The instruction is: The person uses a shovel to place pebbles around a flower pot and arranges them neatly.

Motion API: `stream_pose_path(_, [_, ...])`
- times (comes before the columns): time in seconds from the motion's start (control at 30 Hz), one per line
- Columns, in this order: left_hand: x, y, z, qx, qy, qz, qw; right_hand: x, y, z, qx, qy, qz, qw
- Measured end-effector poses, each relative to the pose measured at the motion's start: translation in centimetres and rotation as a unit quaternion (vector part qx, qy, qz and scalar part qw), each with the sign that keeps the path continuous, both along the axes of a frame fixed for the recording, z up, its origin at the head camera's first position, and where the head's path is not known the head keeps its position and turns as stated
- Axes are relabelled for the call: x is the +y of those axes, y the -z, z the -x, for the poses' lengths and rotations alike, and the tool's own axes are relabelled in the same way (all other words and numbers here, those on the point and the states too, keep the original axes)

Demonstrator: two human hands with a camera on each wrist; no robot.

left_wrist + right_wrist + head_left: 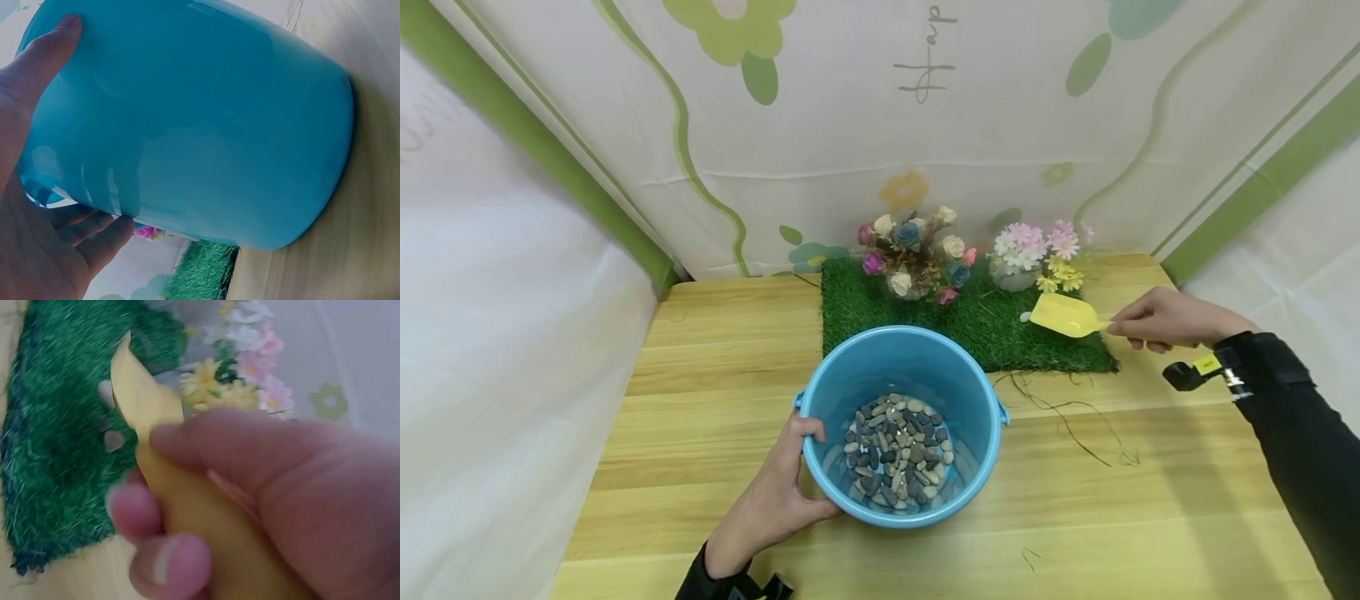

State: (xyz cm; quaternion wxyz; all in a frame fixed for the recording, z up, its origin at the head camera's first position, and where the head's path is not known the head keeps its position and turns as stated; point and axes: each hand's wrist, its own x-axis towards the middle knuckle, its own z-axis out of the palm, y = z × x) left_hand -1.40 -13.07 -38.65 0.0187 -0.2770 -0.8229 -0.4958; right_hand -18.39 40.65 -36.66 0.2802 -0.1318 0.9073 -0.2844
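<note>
A blue bucket (pixel 901 521) stands on the wooden table with a layer of grey, dark and pale pebbles (pixel 898 450) over its bottom. The left hand (pixel 782 492) grips the bucket's left side, fingers at the rim by the handle lug and thumb against the outer wall (pixel 206 125). A small yellow shovel (pixel 1066 317) is over the artificial grass mat (pixel 1000 342), its handle held by the right hand (pixel 1168 319), thumb on top and fingers curled beneath. In the right wrist view, a few pebbles (pixel 114 441) lie on the grass beside the shovel's blade (pixel 140 394).
At the mat's back stand two flower arrangements: roses (pixel 917 250) in the middle and pink, white and yellow daisies (pixel 1037 250) to the right. Thin dark strands (pixel 1067 421) lie on the table (pixel 715 367). Printed white curtains (pixel 850 125) enclose the back and sides.
</note>
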Motion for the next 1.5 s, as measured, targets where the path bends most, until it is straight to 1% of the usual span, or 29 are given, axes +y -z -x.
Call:
stream_pose_path(0.1, [-0.1, 0.0, 0.0, -0.003, 0.001, -0.001, 1.0000, -0.5, -1.2, -0.6, 0.009, -0.020, 0.026, 0.9994])
stream_pose_path(0.27, [-0.1, 0.0, -0.1, -0.007, -0.001, -0.001, 1.0000, -1.8, -3.5, -1.0, 0.045, -0.051, 0.058, 0.9960])
stream_pose_path(0.37, [-0.1, -0.1, -0.1, -0.008, -0.003, 0.000, 1.0000, -2.7, -4.9, -1.2, 0.071, -0.079, 0.080, 0.9911])
stream_pose_path(0.43, [-0.1, 0.1, -0.1, -0.007, -0.002, 0.000, 1.0000, -3.6, -5.9, -1.4, 0.085, -0.097, 0.093, 0.9873])
stream_pose_path(0.5, [-0.3, 0.8, 0.0, -0.009, -0.002, -0.002, 1.0000, -4.7, -7.0, -1.8, 0.098, -0.113, 0.100, 0.9838])
stream_pose_path(0.67, [-0.9, 3.1, 0.5, -0.011, -0.006, 0.000, 0.9999, -8.0, -9.2, -2.5, 0.122, -0.148, 0.087, 0.9775])
stream_pose_path(0.8, [-1.1, 3.6, 0.7, -0.005, -0.006, 0.001, 1.0000, -10.5, -10.5, -2.5, 0.125, -0.184, 0.083, 0.9714])
stream_pose_path(0.93, [-1.2, 3.7, 0.7, 0.003, -0.005, 0.003, 1.0000, -13.1, -11.5, -2.1, 0.129, -0.225, 0.070, 0.9633])
stream_pose_path(1.03, [-1.1, 3.7, 0.7, 0.003, -0.004, 0.005, 1.0000, -14.9, -12.1, -2.0, 0.145, -0.258, 0.058, 0.9534])
stream_pose_path(1.17, [-1.1, 3.7, 0.7, -0.007, -0.005, 0.008, 0.9999, -17.5, -12.7, -2.2, 0.158, -0.300, 0.036, 0.9400])
stream_pose_path(1.3, [-1.1, 3.7, 0.7, -0.009, -0.005, 0.009, 0.9999, -20.1, -12.8, -2.5, 0.148, -0.338, 0.031, 0.9289])
stream_pose_path(1.37, [-1.1, 3.7, 0.7, -0.008, -0.005, 0.006, 0.9999, -21.3, -12.8, -2.7, 0.146, -0.350, 0.027, 0.9249])
stream_pose_path(1.43, [-1.1, 3.8, 0.7, -0.007, -0.006, 0.001, 1.0000, -22.6, -12.6, -2.8, 0.159, -0.360, 0.015, 0.9193])
stream_pose_path(1.5, [-1.1, 3.8, 0.7, -0.008, -0.006, -0.001, 1.0000, -23.9, -12.4, -3.2, 0.185, -0.361, -0.018, 0.9139])
